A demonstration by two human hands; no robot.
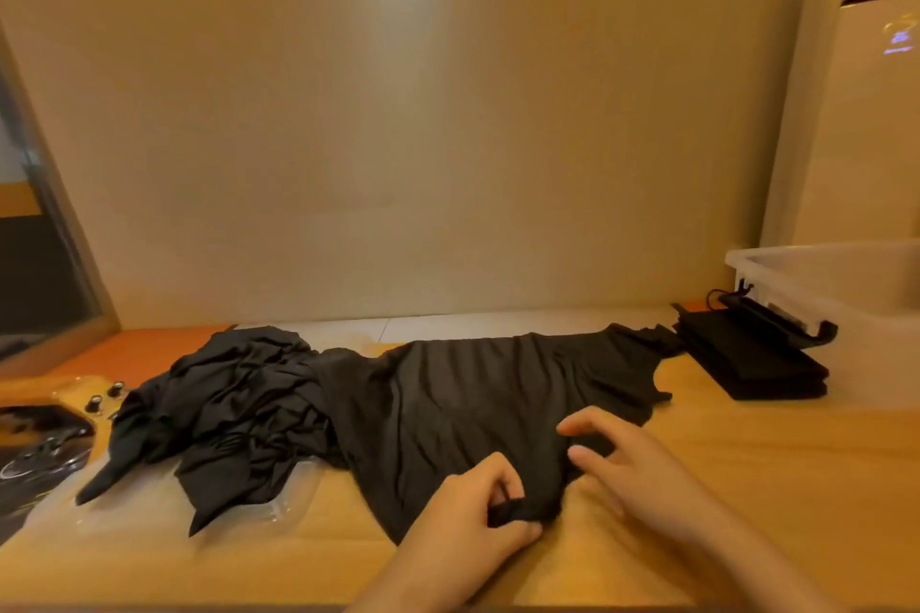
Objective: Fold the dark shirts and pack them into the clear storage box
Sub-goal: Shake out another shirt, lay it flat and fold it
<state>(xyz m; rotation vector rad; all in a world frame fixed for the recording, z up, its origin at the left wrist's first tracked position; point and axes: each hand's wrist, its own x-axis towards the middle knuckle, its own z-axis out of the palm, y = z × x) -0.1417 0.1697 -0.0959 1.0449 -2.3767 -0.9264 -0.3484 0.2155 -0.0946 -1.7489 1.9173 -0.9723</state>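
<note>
A dark shirt (478, 393) lies spread across the wooden table (747, 463). My left hand (468, 508) pinches a bunched bit of its near edge. My right hand (622, 458) hovers just right of that, fingers spread and loosely bent over the shirt's near right part, holding nothing. A crumpled heap of dark shirts (224, 413) lies to the left, touching the spread shirt. A stack of folded dark shirts (751, 358) sits at the right, beside the clear storage box (856, 279).
A clear plastic sheet (149, 513) lies under the crumpled heap. A dark glossy object (40, 443) with small knobs sits at the far left. A black cable and clip (776, 319) lie on the folded stack. A standing air conditioner (866, 115) is behind the box.
</note>
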